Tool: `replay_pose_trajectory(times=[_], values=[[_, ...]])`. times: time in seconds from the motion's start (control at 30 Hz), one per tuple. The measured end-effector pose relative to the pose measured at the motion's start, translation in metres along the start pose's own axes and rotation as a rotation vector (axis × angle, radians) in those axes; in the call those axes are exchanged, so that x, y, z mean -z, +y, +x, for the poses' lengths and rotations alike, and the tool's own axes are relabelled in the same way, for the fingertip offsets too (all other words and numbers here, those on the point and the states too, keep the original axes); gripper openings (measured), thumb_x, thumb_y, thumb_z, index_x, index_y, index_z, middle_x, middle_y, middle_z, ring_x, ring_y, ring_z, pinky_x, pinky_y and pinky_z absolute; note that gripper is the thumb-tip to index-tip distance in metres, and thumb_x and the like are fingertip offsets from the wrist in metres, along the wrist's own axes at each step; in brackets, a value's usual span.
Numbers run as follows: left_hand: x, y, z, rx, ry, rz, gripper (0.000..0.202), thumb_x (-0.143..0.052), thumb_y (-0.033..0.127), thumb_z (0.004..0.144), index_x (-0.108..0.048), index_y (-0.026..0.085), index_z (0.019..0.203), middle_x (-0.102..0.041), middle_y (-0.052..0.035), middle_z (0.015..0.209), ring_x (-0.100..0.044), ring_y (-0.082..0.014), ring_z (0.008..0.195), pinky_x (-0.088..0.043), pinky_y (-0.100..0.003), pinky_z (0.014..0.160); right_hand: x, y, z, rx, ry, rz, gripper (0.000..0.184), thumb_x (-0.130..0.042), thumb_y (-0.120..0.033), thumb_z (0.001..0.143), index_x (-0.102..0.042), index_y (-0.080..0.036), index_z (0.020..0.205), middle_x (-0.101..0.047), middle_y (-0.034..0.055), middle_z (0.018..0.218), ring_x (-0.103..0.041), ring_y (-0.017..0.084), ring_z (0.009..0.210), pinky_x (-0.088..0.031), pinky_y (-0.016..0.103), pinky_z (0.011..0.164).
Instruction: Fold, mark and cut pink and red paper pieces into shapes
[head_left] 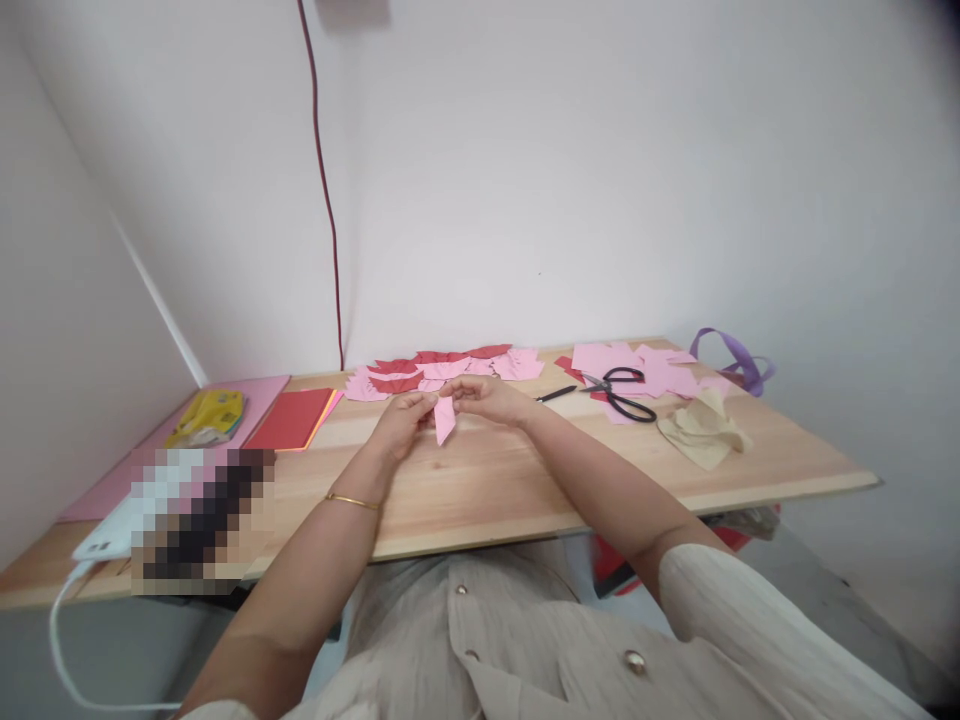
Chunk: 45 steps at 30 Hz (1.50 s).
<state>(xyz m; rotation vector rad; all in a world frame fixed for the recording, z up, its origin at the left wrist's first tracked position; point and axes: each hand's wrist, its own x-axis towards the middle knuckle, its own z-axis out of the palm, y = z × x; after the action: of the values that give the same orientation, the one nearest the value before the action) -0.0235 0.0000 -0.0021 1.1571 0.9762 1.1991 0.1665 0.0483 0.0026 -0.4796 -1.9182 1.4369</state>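
Note:
Both my hands meet over the middle of the wooden table (487,490) and pinch one small folded pink paper piece (444,420), which hangs point-down between them. My left hand (403,420), with a thin gold bangle on its wrist, grips the piece's left top edge with closed fingers. My right hand (487,398) holds the right top edge, fingers also closed. Just behind the hands lies a row of folded pink and red paper pieces (442,368).
Black scissors (624,392) and a pen (556,394) lie right of the hands among loose pink paper (645,370). A beige cloth (703,430) and purple ribbon (739,360) sit far right. Left: red paper stack (291,418), yellow packet (208,416), a blurred patch, a white cable.

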Motion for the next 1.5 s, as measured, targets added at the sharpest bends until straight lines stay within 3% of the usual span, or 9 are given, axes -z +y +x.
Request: replay_pose_trajectory(times=[0.33, 0.5, 0.73, 0.87, 1.0, 1.1, 1.27, 1.33, 1.5], values=[[-0.003, -0.003, 0.002, 0.045, -0.005, -0.268, 0.022, -0.078, 0.024, 0.061, -0.066, 0.011, 0.074, -0.067, -0.0053, 0.071, -0.060, -0.0131, 0.064, -0.048, -0.026, 0.064, -0.003, 0.008, -0.001, -0.046, 0.080, 0.123, 0.028, -0.068, -0.025, 0.075, -0.065, -0.020, 0.103, -0.066, 0.0015, 0.088, -0.062, 0.012, 0.085, -0.049, 0.030, 0.084], [-0.006, -0.002, 0.000, 0.054, 0.025, -0.194, 0.021, -0.078, 0.027, 0.062, -0.064, 0.012, 0.068, -0.064, -0.0035, 0.064, -0.057, -0.0128, 0.057, -0.045, -0.026, 0.057, -0.005, 0.006, 0.000, 0.027, 0.115, -0.106, 0.024, -0.064, -0.021, 0.074, -0.066, -0.018, 0.098, -0.067, 0.0037, 0.093, -0.062, 0.014, 0.086, -0.049, 0.031, 0.084], [-0.002, -0.005, 0.002, -0.008, 0.036, -0.065, 0.030, -0.074, 0.041, 0.068, -0.065, 0.013, 0.072, -0.062, -0.0030, 0.064, -0.055, -0.0113, 0.056, -0.045, -0.024, 0.056, -0.013, -0.001, 0.000, 0.242, 0.302, -0.546, 0.020, -0.056, -0.013, 0.071, -0.070, -0.018, 0.085, -0.066, 0.0039, 0.086, -0.059, 0.014, 0.078, -0.046, 0.028, 0.074], [-0.003, 0.000, 0.000, 0.012, -0.006, -0.137, 0.037, -0.065, 0.051, 0.075, -0.066, 0.015, 0.082, -0.066, -0.0066, 0.076, -0.060, -0.0141, 0.063, -0.051, -0.028, 0.060, -0.013, 0.001, 0.003, 0.118, 0.431, -0.468, 0.015, -0.056, -0.023, 0.074, -0.067, -0.016, 0.081, -0.065, 0.0016, 0.077, -0.056, 0.013, 0.069, -0.044, 0.025, 0.066], [-0.009, 0.002, -0.004, 0.069, -0.043, -0.100, 0.036, -0.078, 0.033, 0.066, -0.064, 0.014, 0.093, -0.067, -0.0087, 0.091, -0.065, -0.0167, 0.070, -0.055, -0.033, 0.068, -0.011, 0.007, 0.006, 0.022, 0.474, -0.389, 0.014, -0.057, -0.026, 0.072, -0.063, -0.016, 0.078, -0.063, -0.0004, 0.074, -0.055, 0.012, 0.067, -0.043, 0.025, 0.064], [-0.011, 0.002, -0.004, 0.056, 0.003, -0.065, 0.035, -0.081, 0.023, 0.058, -0.063, 0.012, 0.087, -0.066, -0.0061, 0.083, -0.064, -0.0139, 0.064, -0.055, -0.031, 0.066, -0.010, 0.010, 0.006, -0.017, 0.458, -0.328, 0.013, -0.057, -0.027, 0.071, -0.061, -0.016, 0.078, -0.062, -0.0008, 0.072, -0.055, 0.013, 0.067, -0.042, 0.025, 0.064], [-0.007, 0.002, -0.003, 0.004, 0.074, 0.001, 0.026, -0.080, 0.023, 0.058, -0.065, 0.011, 0.074, -0.062, -0.0016, 0.068, -0.056, -0.0093, 0.055, -0.050, -0.026, 0.060, -0.012, 0.016, 0.005, -0.148, 0.463, -0.143, 0.017, -0.061, -0.030, 0.069, -0.059, -0.016, 0.079, -0.059, -0.0013, 0.067, -0.052, 0.012, 0.062, -0.040, 0.024, 0.060], [-0.005, 0.002, -0.004, 0.032, 0.037, 0.047, 0.026, -0.081, 0.024, 0.056, -0.065, 0.011, 0.072, -0.063, -0.0015, 0.067, -0.056, -0.0096, 0.056, -0.049, -0.025, 0.061, -0.013, 0.015, 0.005, -0.138, 0.449, -0.077, 0.017, -0.061, -0.032, 0.071, -0.057, -0.017, 0.077, -0.057, -0.0021, 0.067, -0.051, 0.011, 0.062, -0.040, 0.024, 0.060], [-0.003, 0.005, -0.008, 0.137, -0.217, 0.074, 0.032, -0.082, 0.031, 0.058, -0.069, 0.011, 0.080, -0.067, -0.0073, 0.079, -0.061, -0.0144, 0.071, -0.048, -0.027, 0.069, -0.012, 0.000, 0.003, -0.033, 0.381, -0.139, 0.018, -0.056, -0.035, 0.077, -0.050, -0.019, 0.073, -0.050, -0.0039, 0.064, -0.047, 0.011, 0.062, -0.038, 0.024, 0.060]])
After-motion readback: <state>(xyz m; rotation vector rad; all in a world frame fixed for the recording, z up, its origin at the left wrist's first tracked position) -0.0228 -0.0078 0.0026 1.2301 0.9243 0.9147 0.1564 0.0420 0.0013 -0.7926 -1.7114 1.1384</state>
